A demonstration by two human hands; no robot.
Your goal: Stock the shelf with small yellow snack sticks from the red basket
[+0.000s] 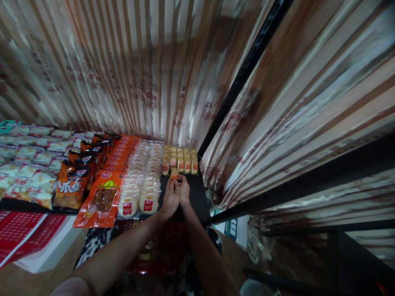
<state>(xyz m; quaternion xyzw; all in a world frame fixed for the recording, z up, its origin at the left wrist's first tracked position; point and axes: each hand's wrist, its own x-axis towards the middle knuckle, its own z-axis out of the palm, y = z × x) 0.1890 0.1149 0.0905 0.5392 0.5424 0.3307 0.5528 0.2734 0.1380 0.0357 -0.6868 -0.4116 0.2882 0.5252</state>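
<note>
Just in front of the rows of small yellow packaged snacks (180,158), my two hands meet over the black shelf (197,197). A single small yellow snack pack (174,173) with a red label is at the fingertips of my left hand (170,200), whose fingers are closed. My right hand (184,191) presses against it from the right side, fingers closed at the same pack. Part of the grip is hidden by the hands themselves. To the left of my hands stand two rows of round white crackers (149,199) in clear wrappers.
Orange snack bags (106,193), dark orange bags (72,183) and white bags (31,181) line the shelf leftward. A black post (234,94) rises at the right corner before striped plastic sheeting (148,70). A red basket (24,232) sits low left.
</note>
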